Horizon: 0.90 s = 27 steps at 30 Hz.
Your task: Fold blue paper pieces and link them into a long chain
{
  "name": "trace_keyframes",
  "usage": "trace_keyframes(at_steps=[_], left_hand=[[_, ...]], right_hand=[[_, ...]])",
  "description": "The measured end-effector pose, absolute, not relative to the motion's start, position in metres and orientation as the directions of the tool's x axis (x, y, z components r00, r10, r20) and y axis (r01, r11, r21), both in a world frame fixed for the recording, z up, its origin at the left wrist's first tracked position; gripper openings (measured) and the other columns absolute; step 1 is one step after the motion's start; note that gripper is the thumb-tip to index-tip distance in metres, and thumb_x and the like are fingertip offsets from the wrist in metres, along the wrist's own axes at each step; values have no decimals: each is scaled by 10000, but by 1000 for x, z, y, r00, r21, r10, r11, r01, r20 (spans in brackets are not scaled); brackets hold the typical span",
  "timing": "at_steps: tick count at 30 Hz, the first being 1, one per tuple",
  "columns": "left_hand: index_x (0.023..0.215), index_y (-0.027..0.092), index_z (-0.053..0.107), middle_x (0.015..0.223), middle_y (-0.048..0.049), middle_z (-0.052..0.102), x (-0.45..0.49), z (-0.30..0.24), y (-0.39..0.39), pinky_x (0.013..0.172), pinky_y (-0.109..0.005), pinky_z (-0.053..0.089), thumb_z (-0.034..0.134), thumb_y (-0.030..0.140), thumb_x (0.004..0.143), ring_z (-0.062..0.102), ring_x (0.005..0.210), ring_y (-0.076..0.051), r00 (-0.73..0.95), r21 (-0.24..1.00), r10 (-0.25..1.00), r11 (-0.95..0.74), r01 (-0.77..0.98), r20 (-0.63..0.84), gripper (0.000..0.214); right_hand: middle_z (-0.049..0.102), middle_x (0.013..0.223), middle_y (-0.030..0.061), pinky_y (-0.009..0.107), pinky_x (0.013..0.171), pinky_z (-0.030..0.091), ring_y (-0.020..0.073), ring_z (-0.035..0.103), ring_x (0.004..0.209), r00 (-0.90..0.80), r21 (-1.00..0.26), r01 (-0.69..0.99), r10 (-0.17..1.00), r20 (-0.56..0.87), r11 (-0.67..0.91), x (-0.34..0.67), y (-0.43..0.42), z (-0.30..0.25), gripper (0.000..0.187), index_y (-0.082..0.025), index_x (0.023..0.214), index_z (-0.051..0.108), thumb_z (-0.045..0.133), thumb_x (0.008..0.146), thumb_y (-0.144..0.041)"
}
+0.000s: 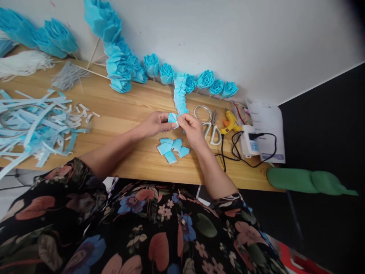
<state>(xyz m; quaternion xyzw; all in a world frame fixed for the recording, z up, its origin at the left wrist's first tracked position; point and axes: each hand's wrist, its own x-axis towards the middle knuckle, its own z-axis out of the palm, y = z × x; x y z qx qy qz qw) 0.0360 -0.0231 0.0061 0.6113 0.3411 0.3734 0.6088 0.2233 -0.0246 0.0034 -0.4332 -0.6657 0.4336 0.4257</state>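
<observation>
Between my two hands, over the middle of the wooden table, is a small blue paper petal (172, 118). My left hand (157, 123) pinches it from the left. From the right, the fingertips of my right hand (191, 128) close on its edge. Just below lie several loose blue petals (171, 148), spread in a rough ring. Behind my hands a row of overlapping blue petals (180, 93) runs back towards the wall. White-handled scissors (214, 131) and a roll of tape (203, 113) rest right of my right hand.
Finished blue paper flowers (151, 65) line the wall. Paper strips (31, 125) heap at the left, near grey wire pieces (69, 75). A yellow glue gun (231, 122), a white power strip (248, 141) with black cord and a green wrapped roll (305, 180) are at the right.
</observation>
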Motion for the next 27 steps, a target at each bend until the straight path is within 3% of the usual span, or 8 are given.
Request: trace_keyframes(at_steps=[9, 15, 27], left_hand=[[798, 153, 647, 603, 31, 540, 37, 7, -23, 522, -207, 378, 764, 398, 776, 443, 542, -78, 436, 1000, 900, -2, -12, 7, 272], [751, 159, 624, 591, 31, 526, 36, 6, -23, 519, -211, 368, 787, 406, 759, 441, 546, -80, 437, 1000, 900, -3, -20, 12, 295], [812, 157, 648, 700, 8, 575, 35, 11, -23, 572, -222, 430, 829, 482, 749, 479, 610, -94, 513, 998, 857, -7, -69, 41, 377]], right_hand=[[572, 658, -13, 294, 660, 403, 135, 504, 660, -241, -950, 219, 956, 169, 224, 224, -23, 7, 584, -226, 689, 611, 505, 908, -756], [478, 609, -46, 282, 604, 324, 109, 395, 601, -276, -927, 280, 946, 172, 250, 223, -26, 11, 501, -217, 694, 598, 650, 852, -690], [553, 657, -34, 290, 684, 408, 124, 492, 657, -298, -952, 182, 936, 185, 246, 222, -27, 6, 500, -229, 708, 583, 568, 918, -682]])
